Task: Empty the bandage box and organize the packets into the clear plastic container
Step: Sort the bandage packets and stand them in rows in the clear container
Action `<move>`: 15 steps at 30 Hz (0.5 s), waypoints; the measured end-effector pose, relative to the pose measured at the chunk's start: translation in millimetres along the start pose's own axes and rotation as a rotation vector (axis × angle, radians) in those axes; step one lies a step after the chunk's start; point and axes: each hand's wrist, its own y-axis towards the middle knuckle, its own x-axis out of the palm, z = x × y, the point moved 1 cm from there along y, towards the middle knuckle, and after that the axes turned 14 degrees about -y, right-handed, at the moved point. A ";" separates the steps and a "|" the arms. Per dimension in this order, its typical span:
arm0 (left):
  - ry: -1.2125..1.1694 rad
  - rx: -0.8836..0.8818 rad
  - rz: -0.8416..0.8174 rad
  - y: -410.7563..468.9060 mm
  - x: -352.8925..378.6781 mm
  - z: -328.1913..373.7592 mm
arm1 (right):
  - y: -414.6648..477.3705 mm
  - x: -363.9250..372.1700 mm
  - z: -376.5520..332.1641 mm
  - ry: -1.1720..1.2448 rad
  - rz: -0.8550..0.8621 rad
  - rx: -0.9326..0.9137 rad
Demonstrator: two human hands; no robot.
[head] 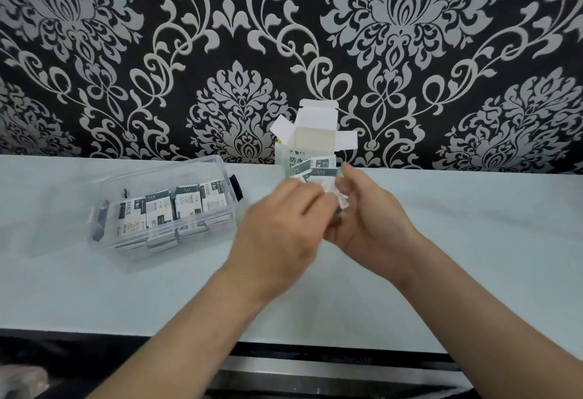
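Note:
The white bandage box stands upright against the wall with its top flaps open. In front of it, my right hand holds a small bunch of white and dark green bandage packets, fanned upward. My left hand meets it from the left, fingers curled onto the same packets. To the left lies the clear plastic container, open, with several packets standing in rows inside.
The pale table runs wall to wall, its front edge near the bottom of the view. Black and silver patterned wallpaper rises directly behind the box. The container has black latches at its two ends.

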 end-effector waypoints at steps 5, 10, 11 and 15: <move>-0.305 -0.148 -0.104 -1.8 10.7 7.8 | 0.6 -3.6 3.6 -0.242 0.093 -0.037; -0.429 -0.461 -0.100 5.7 -10.6 -20.6 | -5.3 -9.3 -7.1 -0.559 -0.051 0.033; -0.481 -0.538 -0.199 5.5 -11.8 -25.3 | -6.4 -9.6 -8.5 -0.595 -0.080 0.047; -0.604 -0.648 -0.219 3.0 -8.2 -30.2 | -8.0 -7.8 -9.0 -0.680 -0.059 0.076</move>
